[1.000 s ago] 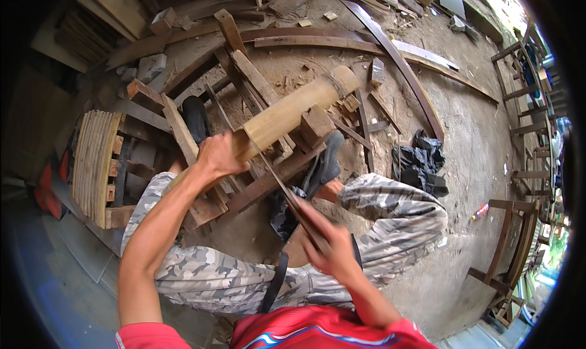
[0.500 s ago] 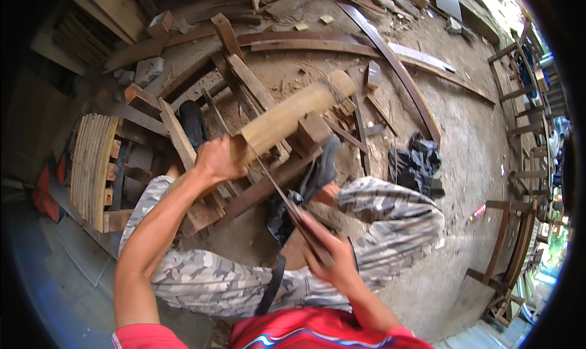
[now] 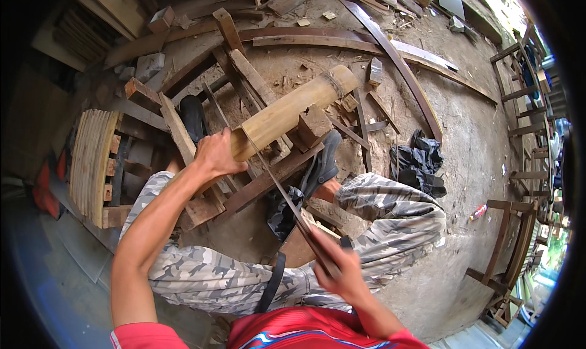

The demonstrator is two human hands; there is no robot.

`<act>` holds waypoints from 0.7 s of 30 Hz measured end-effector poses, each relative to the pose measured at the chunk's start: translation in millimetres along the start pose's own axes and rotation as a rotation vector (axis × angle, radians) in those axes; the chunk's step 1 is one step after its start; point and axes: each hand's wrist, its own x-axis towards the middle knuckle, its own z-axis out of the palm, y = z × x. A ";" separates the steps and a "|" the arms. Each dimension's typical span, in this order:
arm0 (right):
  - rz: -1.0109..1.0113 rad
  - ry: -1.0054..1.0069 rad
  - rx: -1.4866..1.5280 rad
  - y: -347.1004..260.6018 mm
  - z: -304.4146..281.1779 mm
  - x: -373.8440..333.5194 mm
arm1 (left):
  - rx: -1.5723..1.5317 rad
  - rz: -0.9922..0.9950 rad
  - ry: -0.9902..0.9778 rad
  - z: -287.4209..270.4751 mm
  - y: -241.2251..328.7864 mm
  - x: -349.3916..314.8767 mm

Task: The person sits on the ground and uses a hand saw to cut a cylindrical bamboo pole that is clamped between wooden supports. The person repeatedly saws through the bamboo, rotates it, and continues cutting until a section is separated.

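A thick bamboo pole [image 3: 290, 112] lies slanted across a rough wooden frame [image 3: 262, 187], with a ringed node near its far end. My left hand [image 3: 215, 155] is closed round its near left end. In my right hand [image 3: 343, 268], held low in front of my lap, is the handle of a handsaw [image 3: 282, 191]. The saw's long thin blade runs up and left and crosses the bamboo just beside my left hand. How deep the blade sits in the bamboo cannot be made out. A wood block [image 3: 314, 127] touches the bamboo's near side.
My sandalled foot [image 3: 321, 166] rests against the frame. Black plastic [image 3: 418, 164] lies on the floor to the right. A slatted wooden piece [image 3: 93, 166] stands at left. Long boards [image 3: 397, 74] and scraps cover the far floor. Wooden stands [image 3: 510, 245] line the right side.
My right hand has drawn the saw slightly back, down and to the right. My left hand and the bamboo keep nearly the same place.
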 end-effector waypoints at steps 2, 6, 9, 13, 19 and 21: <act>-0.092 0.042 0.036 12.3 34.8 90.2 | 0.012 0.009 -0.001 -0.1 6.2 2.1; -0.204 0.132 0.083 27.6 56.7 127.8 | 0.004 0.000 -0.019 -6.7 5.8 4.6; -0.229 0.118 -0.045 33.1 19.5 33.8 | -0.029 0.036 0.029 -1.0 -2.7 3.3; 0.053 0.009 -0.057 10.6 -10.7 -45.5 | -0.068 0.056 0.007 0.8 -1.3 0.0; -0.172 0.108 0.051 22.8 55.8 140.1 | 0.036 0.028 -0.055 8.5 -7.7 18.0; -0.130 0.088 0.082 29.0 54.2 128.1 | 0.011 0.094 0.036 4.1 -3.1 12.2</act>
